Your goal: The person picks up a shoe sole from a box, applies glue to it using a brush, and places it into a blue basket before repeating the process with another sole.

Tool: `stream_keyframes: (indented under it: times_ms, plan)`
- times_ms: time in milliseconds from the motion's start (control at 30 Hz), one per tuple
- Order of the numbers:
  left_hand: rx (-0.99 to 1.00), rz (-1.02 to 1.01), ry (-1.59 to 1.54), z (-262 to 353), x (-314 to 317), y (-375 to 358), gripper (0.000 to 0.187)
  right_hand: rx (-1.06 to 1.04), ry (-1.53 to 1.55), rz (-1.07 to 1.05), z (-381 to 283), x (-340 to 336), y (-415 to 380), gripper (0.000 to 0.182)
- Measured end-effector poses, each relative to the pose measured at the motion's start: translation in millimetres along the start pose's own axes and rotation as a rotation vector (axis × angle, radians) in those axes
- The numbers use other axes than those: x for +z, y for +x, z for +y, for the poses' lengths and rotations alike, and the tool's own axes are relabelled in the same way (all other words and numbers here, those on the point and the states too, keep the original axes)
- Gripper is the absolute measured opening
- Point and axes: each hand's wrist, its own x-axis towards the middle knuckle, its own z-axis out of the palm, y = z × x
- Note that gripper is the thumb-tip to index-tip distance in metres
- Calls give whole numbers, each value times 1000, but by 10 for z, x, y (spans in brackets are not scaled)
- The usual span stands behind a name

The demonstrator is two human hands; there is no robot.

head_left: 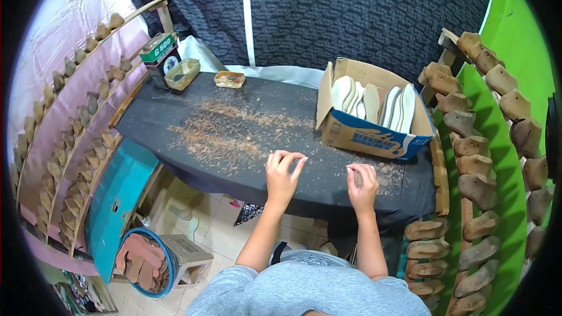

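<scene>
My left hand [282, 177] hovers over the front part of the dark cloth-covered table [246, 90], its fingers bent and the thumb held apart. Nothing shows in its grasp. To the right, my right hand [364, 187] is also over the front edge, fingers loosely curved with a gap to the thumb, and I see nothing in it. Brown shavings [219, 134] are scattered across the cloth to the left of my hands. Beyond my right hand stands a cardboard box [363, 143] holding several pale shoe insoles [370, 103] on edge.
At the back left are a green-and-black tin [159, 58], a plastic tub [182, 74] and a shallow tray [229, 79]. Racks of wooden shoe lasts [475, 165] flank both sides. A blue bucket [171, 284] of brown sole pieces stands on the floor at left.
</scene>
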Motion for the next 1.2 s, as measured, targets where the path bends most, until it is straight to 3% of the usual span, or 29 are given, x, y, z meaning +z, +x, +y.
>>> stream_keyframes:
  times_ms: [233,367,467,533,567,633,767,867,1200]
  plan:
    - [158,-67,-52,174,566,545,9,61,27,114,345,-36,643,10]
    - [200,-120,-97,92,794,877,10,-26,-26,195,553,130,1144,14]
    - [242,-94,-86,56,933,1187,11,14,-44,145,726,335,1553,11]
    - [262,-90,-84,35,998,1365,11,-78,-114,-101,874,485,1779,10]
    - [276,-85,-79,23,1028,1440,11,-72,-119,-95,929,548,1830,10]
    - [288,-91,-75,-29,1079,1552,11,90,-253,-488,1003,676,1892,12]
    - [269,-103,-68,-214,1160,1662,12,94,-332,-825,1067,817,1893,25]
    - [237,-124,-69,-341,1206,1673,11,22,-410,-806,1145,872,1799,33]
    - [196,-172,-87,-392,1328,1511,10,19,-304,-970,1213,880,1732,27]
